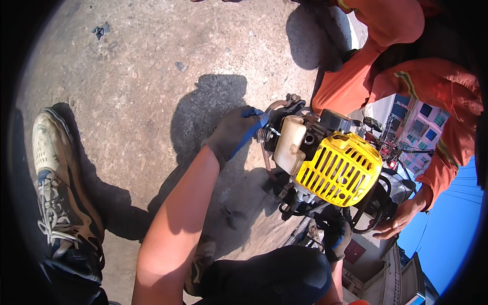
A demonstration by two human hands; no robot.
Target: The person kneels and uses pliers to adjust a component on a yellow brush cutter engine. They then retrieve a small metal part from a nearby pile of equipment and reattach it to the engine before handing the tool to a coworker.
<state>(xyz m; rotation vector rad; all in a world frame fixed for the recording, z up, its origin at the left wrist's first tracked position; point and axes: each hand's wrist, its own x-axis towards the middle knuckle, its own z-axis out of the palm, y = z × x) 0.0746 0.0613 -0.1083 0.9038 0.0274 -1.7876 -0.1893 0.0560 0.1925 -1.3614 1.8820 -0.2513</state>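
Observation:
A small engine with a slotted yellow cover (341, 170) and a stained whitish plastic tank (290, 147) is tilted in front of me. My left hand (235, 133), in a grey and blue glove, is closed at the engine's left side. A short silvery metal piece (274, 131) shows just beyond its fingertips; what the fingers pinch is mostly hidden. Beneath the yellow cover, my right hand (338, 239), also gloved, is against the engine's dark underside. Its fingers are in shadow and partly covered.
A person in orange workwear (351, 81) crouches across from me, a bare hand (399, 219) beside the engine's black tube frame (378, 223). My shoe (53, 152) rests on the concrete ground (137, 66) at left. Dark scraps (101, 30) lie farther off. Buildings (422, 129) stand at right.

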